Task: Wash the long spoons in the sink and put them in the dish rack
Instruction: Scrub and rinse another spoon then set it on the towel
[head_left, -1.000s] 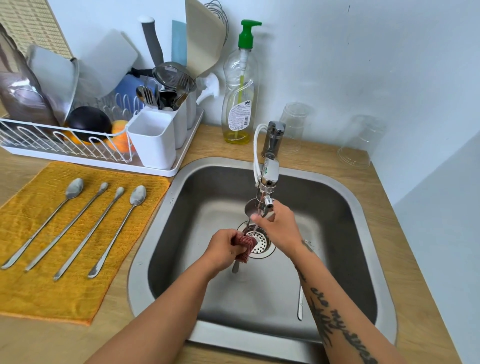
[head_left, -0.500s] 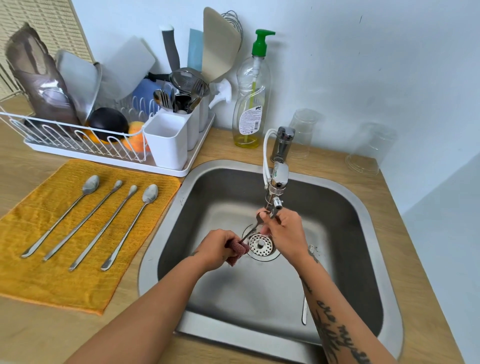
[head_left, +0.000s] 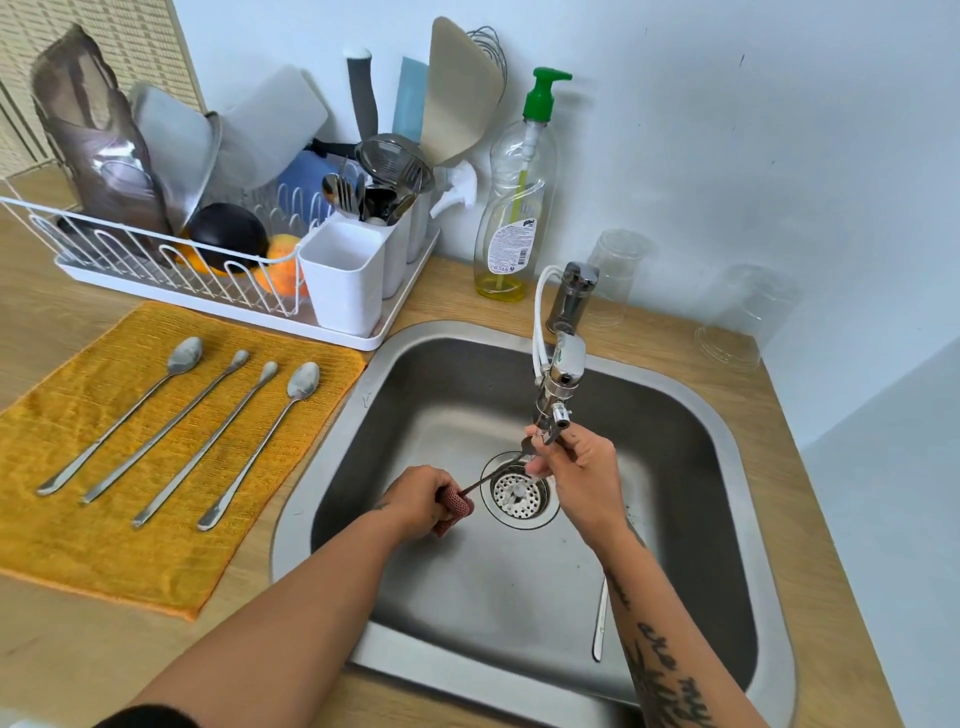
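The left hand (head_left: 415, 501) grips a red scrubbing mesh (head_left: 457, 508) around the handle of a long spoon (head_left: 497, 471); the right hand (head_left: 584, 480) pinches its bowl end under the faucet (head_left: 560, 374), over the sink (head_left: 415, 395). Four more spoons (head_left: 208, 441) lie on the yellow cloth (head_left: 104, 545) beside the dish rack (head_left: 260, 318).

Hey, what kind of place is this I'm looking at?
Most likely a home kitchen, at the washing-up corner: a steel sink with a tap, a dish rack packed with dishes and utensils, and a pump bottle of dish soap on the wooden counter.
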